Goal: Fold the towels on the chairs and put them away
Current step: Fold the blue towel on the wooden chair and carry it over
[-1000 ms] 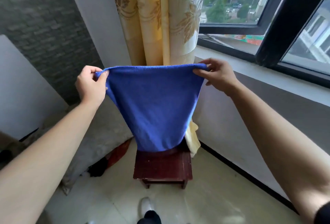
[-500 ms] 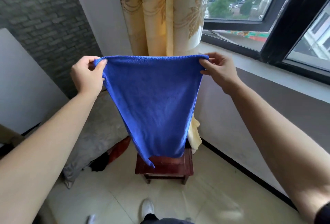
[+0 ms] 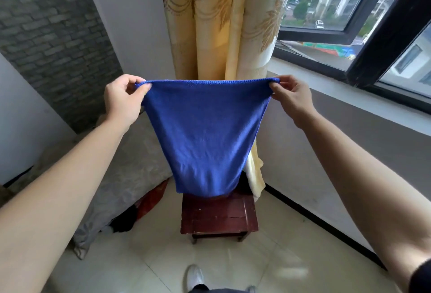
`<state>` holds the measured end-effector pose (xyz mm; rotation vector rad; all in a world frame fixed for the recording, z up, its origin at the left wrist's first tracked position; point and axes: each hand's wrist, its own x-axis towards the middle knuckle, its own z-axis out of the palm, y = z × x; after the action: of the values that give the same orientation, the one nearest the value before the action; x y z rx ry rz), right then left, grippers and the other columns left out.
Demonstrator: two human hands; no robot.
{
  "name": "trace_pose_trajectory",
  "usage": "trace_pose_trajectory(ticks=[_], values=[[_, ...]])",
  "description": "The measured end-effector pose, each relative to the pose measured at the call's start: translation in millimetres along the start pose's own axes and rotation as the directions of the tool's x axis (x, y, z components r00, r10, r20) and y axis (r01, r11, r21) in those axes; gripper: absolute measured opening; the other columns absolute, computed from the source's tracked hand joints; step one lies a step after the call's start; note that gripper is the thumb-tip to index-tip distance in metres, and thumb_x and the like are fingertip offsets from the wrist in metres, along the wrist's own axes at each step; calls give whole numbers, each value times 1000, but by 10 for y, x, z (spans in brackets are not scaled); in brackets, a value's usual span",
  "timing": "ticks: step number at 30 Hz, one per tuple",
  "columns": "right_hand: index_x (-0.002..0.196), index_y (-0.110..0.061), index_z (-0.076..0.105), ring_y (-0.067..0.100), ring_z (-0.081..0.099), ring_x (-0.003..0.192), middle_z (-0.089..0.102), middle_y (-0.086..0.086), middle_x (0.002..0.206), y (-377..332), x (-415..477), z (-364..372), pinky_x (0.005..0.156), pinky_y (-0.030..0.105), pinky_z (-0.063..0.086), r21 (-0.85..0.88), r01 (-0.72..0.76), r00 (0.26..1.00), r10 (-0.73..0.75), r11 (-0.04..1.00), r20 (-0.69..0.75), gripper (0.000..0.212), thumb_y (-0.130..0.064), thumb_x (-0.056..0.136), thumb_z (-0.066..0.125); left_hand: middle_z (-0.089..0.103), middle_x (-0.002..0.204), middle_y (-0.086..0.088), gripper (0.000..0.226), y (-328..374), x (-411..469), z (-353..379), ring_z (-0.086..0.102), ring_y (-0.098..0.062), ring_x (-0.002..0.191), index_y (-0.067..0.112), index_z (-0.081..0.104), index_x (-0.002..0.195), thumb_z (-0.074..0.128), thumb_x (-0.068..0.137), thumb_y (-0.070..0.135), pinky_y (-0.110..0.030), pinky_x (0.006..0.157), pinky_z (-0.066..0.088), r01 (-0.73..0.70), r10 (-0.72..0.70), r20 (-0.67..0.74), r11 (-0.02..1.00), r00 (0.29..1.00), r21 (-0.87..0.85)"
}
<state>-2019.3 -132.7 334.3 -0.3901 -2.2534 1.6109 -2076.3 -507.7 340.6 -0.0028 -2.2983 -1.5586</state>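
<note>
A blue towel [image 3: 205, 136] hangs spread out in front of me, its top edge stretched level. My left hand [image 3: 123, 101] pinches the top left corner and my right hand [image 3: 291, 99] pinches the top right corner. The towel narrows downward and its bottom edge hangs just above the back of a dark red wooden stool [image 3: 219, 215] on the floor. The towel hides the stool's far edge.
A yellow patterned curtain [image 3: 221, 22] hangs behind the towel, beside a window sill [image 3: 363, 103] on the right. A grey cushion [image 3: 121, 176] with red and black items under it lies left of the stool. My white shoe [image 3: 194, 277] is on the tiled floor.
The towel's bottom edge lifted off the stool, then came down again close to it. Both hands stayed on the top corners, holding the edge taut and level.
</note>
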Motion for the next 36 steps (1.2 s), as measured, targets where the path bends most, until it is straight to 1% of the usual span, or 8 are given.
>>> trace_pose_trajectory(ticks=[6,11,17,21,24,28,31,36], values=[[93,-27,68,14,65,81,71,5,91,-29,-192,-2,88,44,57,-2,28,999,-28,1000,-35,8,-22,88,63,67,79,-6,5,-15,-97,-85,57,-10,64,14,70,87,71,84,17,-14,55,48,-106,104,46,994,994,36],[95,-18,68,14,66,83,71,7,94,183,-575,-206,84,38,58,-7,-13,1000,13,1000,4,8,-19,90,62,70,79,-3,6,-152,-547,-216,58,-10,68,17,71,84,75,81,21,-26,68,48,-91,80,130,992,988,85],[82,-20,66,17,64,84,67,4,87,888,-1296,-496,86,44,58,-46,-181,979,185,982,91,9,-19,85,58,64,75,-2,6,-405,-1717,-164,52,2,59,8,68,84,74,83,10,-9,60,41,5,-44,252,988,967,153],[77,-21,68,15,64,77,68,-3,78,1540,-1764,-631,87,48,57,-164,-268,949,289,949,126,16,-34,72,60,67,74,-2,13,-854,-2437,-119,55,-8,63,22,67,75,75,82,14,-23,65,46,69,-153,314,962,937,264],[76,-25,70,12,60,73,67,-8,72,2003,-2104,-675,78,38,54,-261,-335,911,382,905,157,13,-35,72,63,67,70,3,12,-1179,-2959,-55,57,-16,63,24,66,74,75,80,20,-30,65,46,123,-260,360,925,896,361],[78,-22,67,13,54,67,60,-7,66,2510,-2488,-665,68,29,43,-383,-351,871,448,854,202,8,-22,85,64,65,70,8,18,-1590,-3485,82,58,-12,67,31,62,69,75,79,22,-30,69,47,160,-389,408,856,826,492],[75,-23,67,14,56,67,61,-7,65,2790,-2673,-609,67,27,44,-450,-393,824,524,802,216,9,-23,84,65,66,72,8,13,-1823,-3749,171,61,-19,73,30,63,71,73,78,27,-30,70,48,227,-495,407,804,767,550],[79,-24,69,14,57,72,64,-10,69,3123,-2681,-434,68,26,45,-526,-430,765,605,734,219,7,-27,81,63,64,75,9,8,-2189,-3799,347,59,-18,73,27,65,75,69,81,22,-24,60,43,253,-584,448,756,677,603]])
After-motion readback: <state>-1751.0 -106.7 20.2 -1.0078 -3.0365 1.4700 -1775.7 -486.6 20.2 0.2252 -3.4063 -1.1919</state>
